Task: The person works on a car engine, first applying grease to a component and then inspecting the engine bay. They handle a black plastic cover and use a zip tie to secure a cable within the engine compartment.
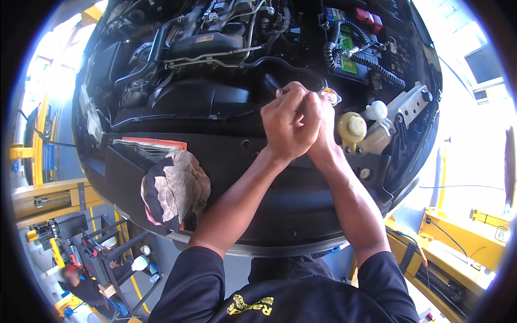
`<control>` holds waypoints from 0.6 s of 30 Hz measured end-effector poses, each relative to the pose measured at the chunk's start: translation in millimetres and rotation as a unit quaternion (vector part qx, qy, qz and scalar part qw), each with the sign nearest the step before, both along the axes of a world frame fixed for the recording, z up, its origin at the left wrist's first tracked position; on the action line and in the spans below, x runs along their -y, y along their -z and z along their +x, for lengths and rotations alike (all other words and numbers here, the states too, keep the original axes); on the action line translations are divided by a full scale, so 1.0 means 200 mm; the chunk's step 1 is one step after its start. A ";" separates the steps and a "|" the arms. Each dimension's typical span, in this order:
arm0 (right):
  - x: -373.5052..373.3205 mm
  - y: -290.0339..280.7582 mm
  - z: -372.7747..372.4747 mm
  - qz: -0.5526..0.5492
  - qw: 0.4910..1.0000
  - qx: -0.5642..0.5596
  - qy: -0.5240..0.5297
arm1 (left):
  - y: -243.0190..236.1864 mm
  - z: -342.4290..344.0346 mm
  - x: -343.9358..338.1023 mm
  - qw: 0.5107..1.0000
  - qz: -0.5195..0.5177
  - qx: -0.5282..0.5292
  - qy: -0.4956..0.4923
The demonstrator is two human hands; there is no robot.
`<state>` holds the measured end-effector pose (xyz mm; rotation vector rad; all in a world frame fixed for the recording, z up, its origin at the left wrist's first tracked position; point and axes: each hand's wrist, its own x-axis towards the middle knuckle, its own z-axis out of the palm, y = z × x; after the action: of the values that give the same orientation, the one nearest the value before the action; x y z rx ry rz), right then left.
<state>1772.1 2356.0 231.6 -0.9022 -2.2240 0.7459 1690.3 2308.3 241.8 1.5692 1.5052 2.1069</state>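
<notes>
Both my hands are together over the front of an open engine bay, beside the radiator cap (330, 96). My left hand (285, 126) is closed, its fingers curled against the other hand. Partly behind it, my right hand (319, 123) is closed too, with its thumb side toward the left hand. Whatever lies between them, if anything, is hidden by the fingers. A yellowed reservoir with a round cap (354, 128) stands just right of my right wrist. Below my hands spreads the black front cover panel (280, 185).
A crumpled beige and dark cloth (182, 185) and a pleated air filter with an orange edge (153, 143) lie on the panel at left. The battery (350, 56) sits far right, the engine (207, 46) far left. Another person (81, 282) is beside a tool cart (102, 250).
</notes>
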 end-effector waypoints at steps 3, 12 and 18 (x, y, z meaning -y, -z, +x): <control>0.00 0.01 0.00 0.008 1.000 -0.002 0.000 | 0.00 0.00 -0.01 1.000 0.007 -0.008 -0.003; -0.01 0.02 0.00 0.009 1.000 -0.010 -0.002 | 0.01 0.00 0.00 1.000 0.005 -0.011 -0.004; -0.01 0.02 0.01 0.018 1.000 -0.002 0.003 | 0.00 0.01 -0.01 1.000 0.006 -0.011 -0.008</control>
<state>1773.2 2358.4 228.1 -0.8898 -2.2234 0.7027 1691.5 2310.5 241.1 1.5957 1.5211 2.1181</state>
